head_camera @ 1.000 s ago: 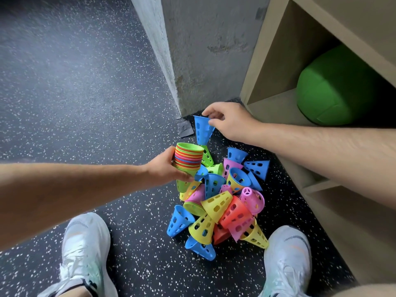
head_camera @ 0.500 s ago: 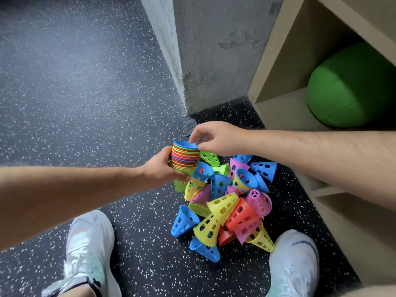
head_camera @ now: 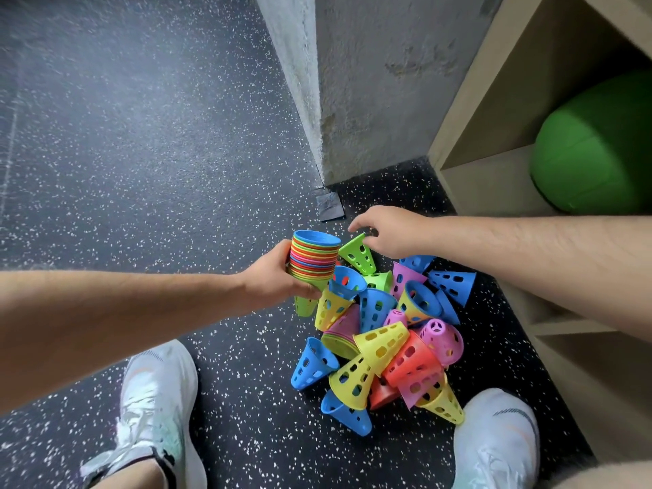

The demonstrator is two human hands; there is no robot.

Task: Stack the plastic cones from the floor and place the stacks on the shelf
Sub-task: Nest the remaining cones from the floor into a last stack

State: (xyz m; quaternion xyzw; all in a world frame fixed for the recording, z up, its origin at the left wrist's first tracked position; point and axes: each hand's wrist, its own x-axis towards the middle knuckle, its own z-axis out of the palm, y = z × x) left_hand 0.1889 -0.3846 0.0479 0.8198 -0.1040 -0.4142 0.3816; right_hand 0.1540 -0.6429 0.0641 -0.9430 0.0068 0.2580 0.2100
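Two shoes bracket the near side of the pile (head_camera: 388, 344) of loose plastic cones: the left shoe (head_camera: 158, 393) well off to its left, the right shoe (head_camera: 494, 439) just beside its near right corner. The cones lie jumbled on the speckled floor (head_camera: 141, 171), tipped every way, in blue, yellow, red, pink and green.

At the pile's far left edge the left hand (head_camera: 275, 277) grips the stack (head_camera: 312, 257) round its lower part, mouth up and slightly tilted, with a blue rim on top. Just beside the stack, at the pile's far edge, a green cone (head_camera: 356, 254) lies on its side. The right hand (head_camera: 384, 231) hovers over it with fingers spread and loosely curved, holding nothing. Whether the thumb touches the cone I cannot tell.

The step in hand looks like taking that green cone and nesting it. Done well, the right hand pinches it by the wide rim, turns the narrow end down and drops it straight into the blue mouth. The left hand should hold the stack level and firm, so the rims seat evenly and do not jam askew.

Beyond the pile a grey tape patch (head_camera: 331, 206) sits at the foot of the concrete wall (head_camera: 370, 82). Far right of the pile stands the shelf (head_camera: 487, 185), with a green ball (head_camera: 596, 150) in one compartment. No brand, label or writing can be read anywhere.
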